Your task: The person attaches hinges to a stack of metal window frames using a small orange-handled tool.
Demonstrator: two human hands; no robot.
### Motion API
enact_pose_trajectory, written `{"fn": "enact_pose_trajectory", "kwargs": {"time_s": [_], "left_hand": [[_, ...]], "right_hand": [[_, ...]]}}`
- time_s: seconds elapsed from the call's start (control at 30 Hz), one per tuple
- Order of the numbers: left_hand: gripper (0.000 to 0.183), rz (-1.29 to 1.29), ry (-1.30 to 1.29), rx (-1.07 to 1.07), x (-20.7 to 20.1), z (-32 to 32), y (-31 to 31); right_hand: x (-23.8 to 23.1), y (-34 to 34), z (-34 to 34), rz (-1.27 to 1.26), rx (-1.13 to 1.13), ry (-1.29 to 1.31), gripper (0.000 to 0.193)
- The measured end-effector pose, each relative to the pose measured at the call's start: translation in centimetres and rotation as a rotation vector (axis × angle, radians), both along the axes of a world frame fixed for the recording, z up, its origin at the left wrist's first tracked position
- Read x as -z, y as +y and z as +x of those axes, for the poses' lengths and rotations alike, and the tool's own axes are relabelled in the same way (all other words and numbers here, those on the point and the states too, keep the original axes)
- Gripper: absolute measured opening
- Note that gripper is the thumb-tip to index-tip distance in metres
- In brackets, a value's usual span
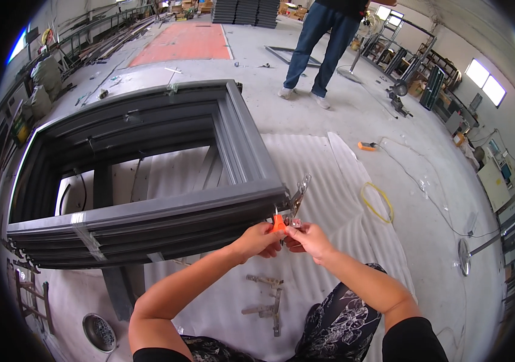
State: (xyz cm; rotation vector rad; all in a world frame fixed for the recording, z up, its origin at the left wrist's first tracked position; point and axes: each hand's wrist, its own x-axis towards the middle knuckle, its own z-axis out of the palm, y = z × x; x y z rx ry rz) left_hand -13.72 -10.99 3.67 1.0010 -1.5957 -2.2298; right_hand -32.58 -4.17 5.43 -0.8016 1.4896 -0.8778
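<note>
- Both my hands together: left hand [260, 240] pinching small orange tool [277, 223], right hand [307, 238] gripping clear-wrapped metal hinge [297, 196].
- Grey ribbed aluminium frame [149, 211] alongside, on white corrugated foam sheet [330, 181].

Grey concrete workshop floor [342, 114] with a red patch [182, 42], bright wall windows [485, 81].

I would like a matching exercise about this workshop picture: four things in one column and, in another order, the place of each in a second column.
Things:
1. orange-handled tool
2. grey window frame
3. yellow cable coil
4. loose metal hinges

Places:
A. on the white foam sheet, below the hands
B. on the floor, right of the foam sheet
C. between the left hand and right hand
D. left of the hands, raised on supports

Pairs: 1-C, 2-D, 3-B, 4-A
</note>
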Motion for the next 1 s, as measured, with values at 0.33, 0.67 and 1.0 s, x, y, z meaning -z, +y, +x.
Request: {"fn": "enact_pose_trajectory", "kwargs": {"time_s": [0.33,0.67,1.0], "left_hand": [[0.03,-0.163,-0.054,-0.025,0.8,-1.0,-1.0],[0.032,0.424,0.309,-0.113,2.8,-0.3,-1.4],[0.041,0.349,0.05,-0.117,1.8,-2.5,-1.4]], "right_hand": [[1.8,-1.2,-2.3,-0.406,-0.224,0.78,0.04],[-0.7,-2.9,-2.2,-0.104,-0.44,0.474,0.037],[-2.7,-2.0,-1.9,-0.005,-0.472,0.525,0.04]]}}
